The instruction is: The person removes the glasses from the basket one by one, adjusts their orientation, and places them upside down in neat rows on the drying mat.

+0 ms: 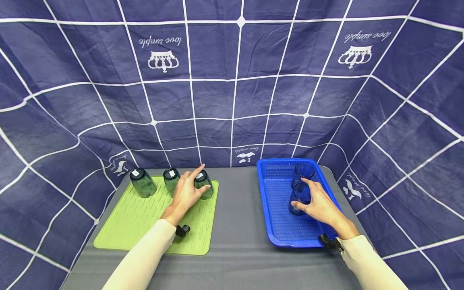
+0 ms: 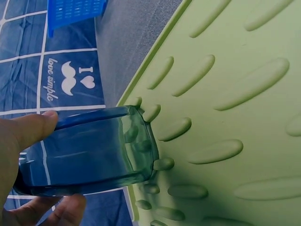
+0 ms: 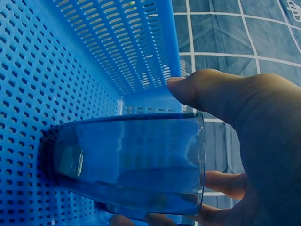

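Note:
Three greenish glasses stand upside down on a green ribbed mat: a left glass (image 1: 143, 183), a middle glass (image 1: 170, 181) and a right glass (image 1: 205, 189). My left hand (image 1: 186, 191) spreads round the right glass, its index finger straight, thumb and fingers on opposite sides close by the base. Two bluish glasses stand mouth up in a blue basket: a rear glass (image 1: 303, 171) and a front glass (image 1: 298, 205). My right hand (image 1: 319, 203) is spread about the front glass; in the right wrist view its thumb (image 3: 188, 92) stands apart from the rim.
The green mat (image 1: 145, 225) lies on the left of the grey table (image 1: 239, 225), the perforated blue basket (image 1: 270, 225) on the right. Grey tabletop runs between them. A blue checked cloth (image 1: 217, 100) hangs behind and at both sides.

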Tool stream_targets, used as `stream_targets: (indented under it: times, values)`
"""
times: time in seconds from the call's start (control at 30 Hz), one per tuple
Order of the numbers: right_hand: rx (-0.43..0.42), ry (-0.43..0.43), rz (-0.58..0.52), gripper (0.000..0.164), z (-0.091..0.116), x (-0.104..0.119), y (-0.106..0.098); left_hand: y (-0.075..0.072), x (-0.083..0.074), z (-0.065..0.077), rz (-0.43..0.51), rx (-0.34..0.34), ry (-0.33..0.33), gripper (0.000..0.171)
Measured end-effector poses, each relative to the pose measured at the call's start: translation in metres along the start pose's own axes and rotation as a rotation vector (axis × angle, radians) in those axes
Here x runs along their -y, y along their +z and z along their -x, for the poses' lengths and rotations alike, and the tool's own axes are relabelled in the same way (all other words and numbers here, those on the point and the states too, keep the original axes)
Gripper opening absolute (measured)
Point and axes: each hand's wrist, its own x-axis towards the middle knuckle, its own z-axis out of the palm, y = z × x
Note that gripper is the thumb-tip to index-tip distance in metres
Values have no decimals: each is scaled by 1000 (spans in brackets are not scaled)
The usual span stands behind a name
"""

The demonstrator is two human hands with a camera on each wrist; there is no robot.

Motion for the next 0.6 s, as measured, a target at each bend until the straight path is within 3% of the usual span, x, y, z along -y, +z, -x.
stream_targets:
  times: [0.37, 0.6]
  values:
    - [35, -4, 2, 95, -2, -1, 5, 1, -1, 1, -45, 26, 14, 86]
    - [14, -54, 50, 88, -5, -4, 0, 4, -2, 0, -39, 30, 11, 86]
